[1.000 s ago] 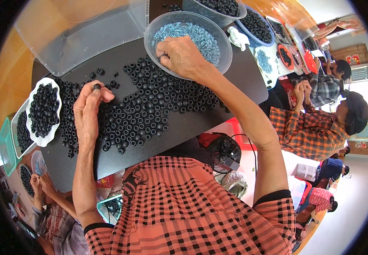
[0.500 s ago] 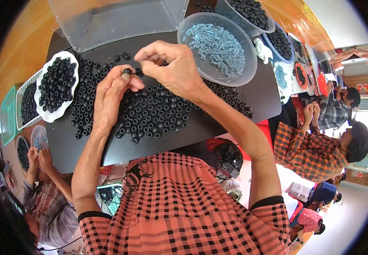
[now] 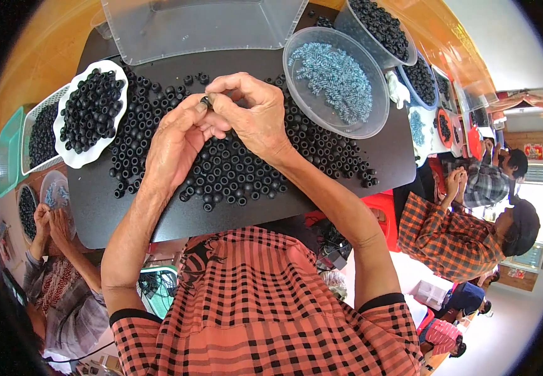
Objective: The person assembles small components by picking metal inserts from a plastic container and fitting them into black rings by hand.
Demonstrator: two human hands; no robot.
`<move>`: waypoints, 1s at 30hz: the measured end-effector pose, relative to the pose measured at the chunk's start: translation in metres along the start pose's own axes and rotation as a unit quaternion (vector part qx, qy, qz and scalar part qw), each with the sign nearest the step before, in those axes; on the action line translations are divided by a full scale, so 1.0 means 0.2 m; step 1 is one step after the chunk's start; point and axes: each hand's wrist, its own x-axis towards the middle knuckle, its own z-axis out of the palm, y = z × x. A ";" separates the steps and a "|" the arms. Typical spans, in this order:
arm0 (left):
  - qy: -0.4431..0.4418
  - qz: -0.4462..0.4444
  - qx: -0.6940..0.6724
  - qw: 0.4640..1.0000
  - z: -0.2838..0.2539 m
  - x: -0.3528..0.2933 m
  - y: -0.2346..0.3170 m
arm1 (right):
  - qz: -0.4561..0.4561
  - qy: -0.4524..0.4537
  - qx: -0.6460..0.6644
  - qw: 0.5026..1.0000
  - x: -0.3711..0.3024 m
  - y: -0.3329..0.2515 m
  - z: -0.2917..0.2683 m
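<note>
My left hand pinches a small round black part with a hole in it, between thumb and fingertips. Against that same part press the thumb and fingertips of my right hand; anything small between them is hidden. Below and around both hands, many such black ring-like parts lie loose on the dark table. To the right of my right hand stands a round clear tub with small pale-blue spring-like pieces in it.
A scalloped white plate heaped with black parts stands at left, beside a white basket. At the far side are a clear bin and another full tub. Co-workers sit on both sides; one wears an orange checked shirt.
My right hand has come in to the left hand, and its fingertips now meet the black part. The view has shifted slightly, so the table's things appear a little further right.
</note>
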 end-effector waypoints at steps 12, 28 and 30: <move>0.009 0.007 -0.008 1.000 0.01 0.01 0.01 | -0.181 -0.049 -0.221 0.957 -0.01 -0.04 -0.05; 0.082 0.080 0.059 0.992 -0.06 0.02 0.08 | -0.098 -0.008 -0.233 0.968 0.09 -0.10 -0.11; 0.101 0.105 0.073 0.987 -0.07 0.03 0.09 | -0.120 0.030 -0.227 0.966 0.16 -0.09 -0.12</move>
